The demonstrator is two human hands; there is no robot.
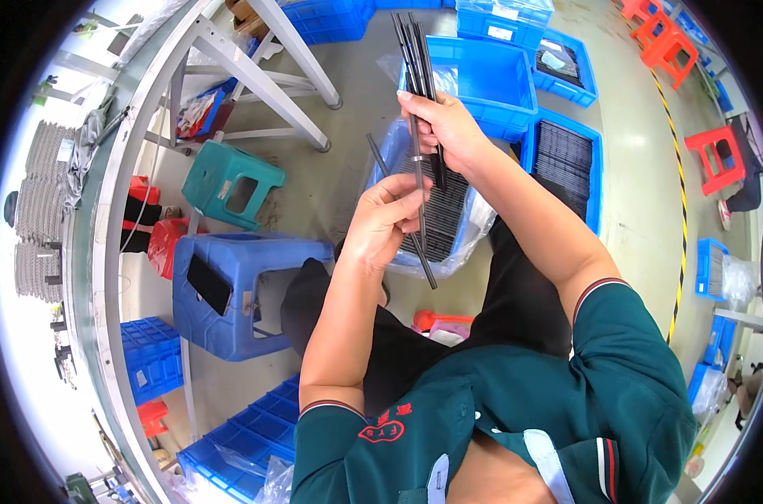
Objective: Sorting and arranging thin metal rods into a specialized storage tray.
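Observation:
My right hand (450,133) is closed round a bundle of thin black rods (416,57), which stand up and fan out a little above the fist. Lower and to the left, my left hand (385,220) pinches thin black rods between thumb and fingers. One of them (427,267) slants down to the right past the fingertips. Another, with a lighter band, runs up toward the bundle. Beneath both hands is a blue crate (385,151) lined with clear plastic, holding many dark rods (445,220) laid side by side.
Beyond the lined crate stands a blue crate (482,71); at right, another (598,181) holds dark rods. Left are a green stool (230,181) and a blue stool (272,252) bearing a dark phone-like slab (208,284). A metal-legged table (104,336) runs along the left side.

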